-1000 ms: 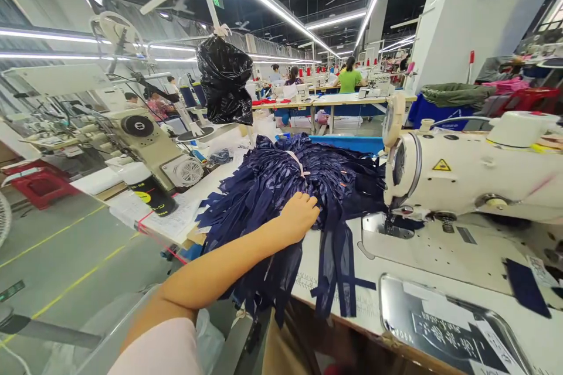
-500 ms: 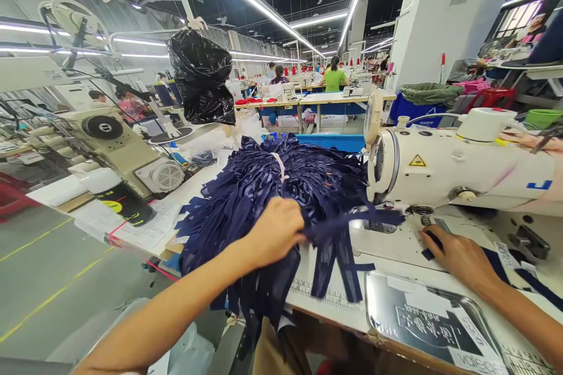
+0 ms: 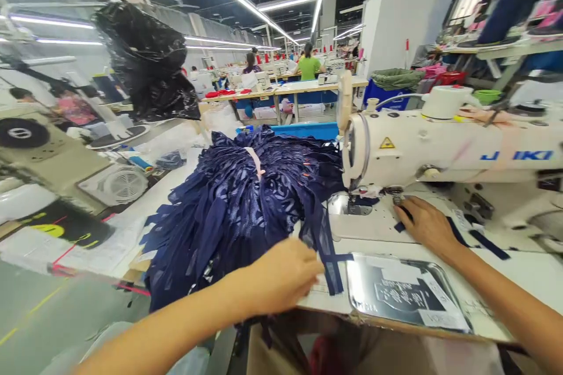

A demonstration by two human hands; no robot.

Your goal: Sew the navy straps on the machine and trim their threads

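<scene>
A large tied bundle of navy fabric strips (image 3: 229, 205) lies on the sewing table, with a pale tie (image 3: 254, 162) round its middle. My left hand (image 3: 285, 275) is at the bundle's front edge, fingers curled in; what they hold, if anything, is hidden. Beside it, loose strip ends (image 3: 332, 272) hang toward the table edge. On the machine bed, my right hand (image 3: 424, 225) pinches a navy fabric strip (image 3: 399, 227), close to the spring tension knob of the white sewing machine (image 3: 396, 143). Dark fabric (image 3: 367, 201) shows near the machine's needle area.
A shiny metal plate (image 3: 404, 290) with labels is set in the table front. Another short navy strip (image 3: 490, 244) lies right of my right hand. At the left hangs a black plastic bag (image 3: 145, 61), above another machine (image 3: 57, 158). Several people sit at tables farther back.
The view has swung right. My left hand has moved down along the bundle's front, away from the strip that stretched toward the machine. My right hand stays by the tension knob.
</scene>
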